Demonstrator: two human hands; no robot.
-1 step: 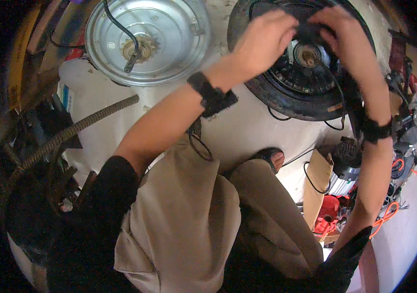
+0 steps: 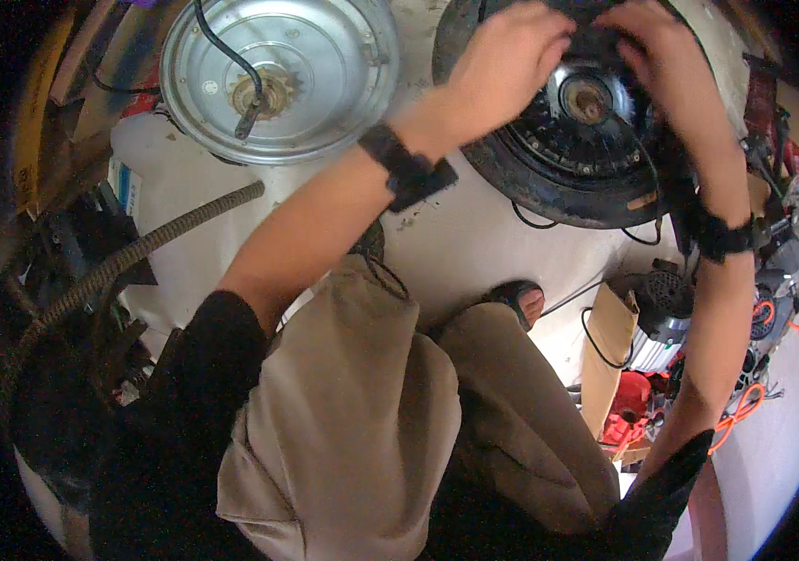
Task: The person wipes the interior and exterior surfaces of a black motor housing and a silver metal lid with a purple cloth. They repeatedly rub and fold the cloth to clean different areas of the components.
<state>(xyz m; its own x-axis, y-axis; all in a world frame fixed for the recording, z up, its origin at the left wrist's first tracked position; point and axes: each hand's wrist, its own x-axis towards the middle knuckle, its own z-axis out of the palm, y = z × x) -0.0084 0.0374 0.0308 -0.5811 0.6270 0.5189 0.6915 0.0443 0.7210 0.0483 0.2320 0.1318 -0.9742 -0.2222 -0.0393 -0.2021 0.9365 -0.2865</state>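
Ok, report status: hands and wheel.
Left hand and right hand curled over black wheel, far side; contact unclear. Wheel lies on its side. Both hands hide part of it; silver disc to its left.

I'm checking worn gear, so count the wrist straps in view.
2: one strap worn just behind the left hand, another strap just behind the right hand. Both wrists show, so none seems hidden.

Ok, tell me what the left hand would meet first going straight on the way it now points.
Likely the right hand, across a gap from the left hand; depth is unclear, so the black wheel beneath them might come first.
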